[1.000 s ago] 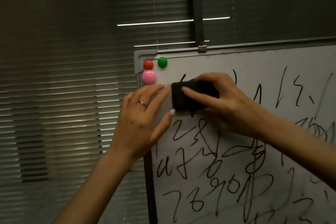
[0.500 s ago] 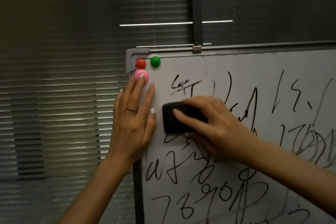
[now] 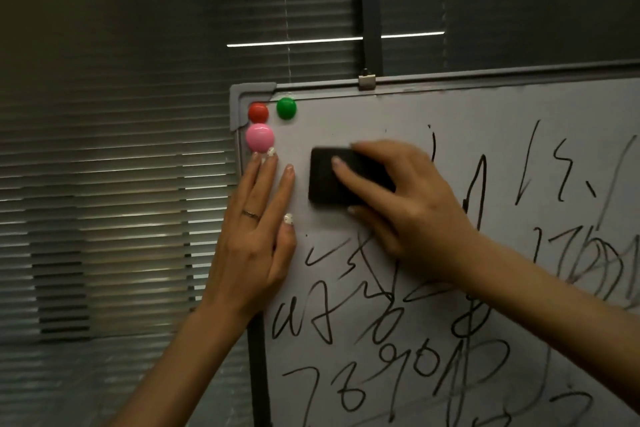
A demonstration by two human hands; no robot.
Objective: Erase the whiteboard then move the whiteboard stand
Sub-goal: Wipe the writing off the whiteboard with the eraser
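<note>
— Two hands are up on the whiteboard (image 3: 450, 107). What is the right hand (image 3: 412, 204) doing?

— It grips a black eraser (image 3: 325, 180). The fingers curl over the top of it and the thumb is tucked under it. The eraser is pressed flat on the board, near the top left corner. It looks a bit blurry.

— And the left hand (image 3: 256, 239)?

— It lies flat on the left side of the board, partly over the grey frame (image 3: 258, 357). Its fingers are straight and close together, and they point up. It holds nothing. One finger has a thin ring (image 3: 251, 214). The fingertips are just under a pink magnet (image 3: 260, 137); I cannot tell if they touch it.

— Are there more magnets?

— Yes. A red magnet (image 3: 258, 112) sits right above the pink one, in the corner. A green magnet (image 3: 286, 108) is just beside the red one, to its right.

— What is on the board?

— Black scribbles (image 3: 346, 388) cover the part below and to the right of the hands. The patch around the eraser is white.

— What is behind the board?

— Dark window blinds (image 3: 114, 184). A dark post (image 3: 370, 3) goes up from a small clip (image 3: 367, 79) on the top edge of the board.
</note>
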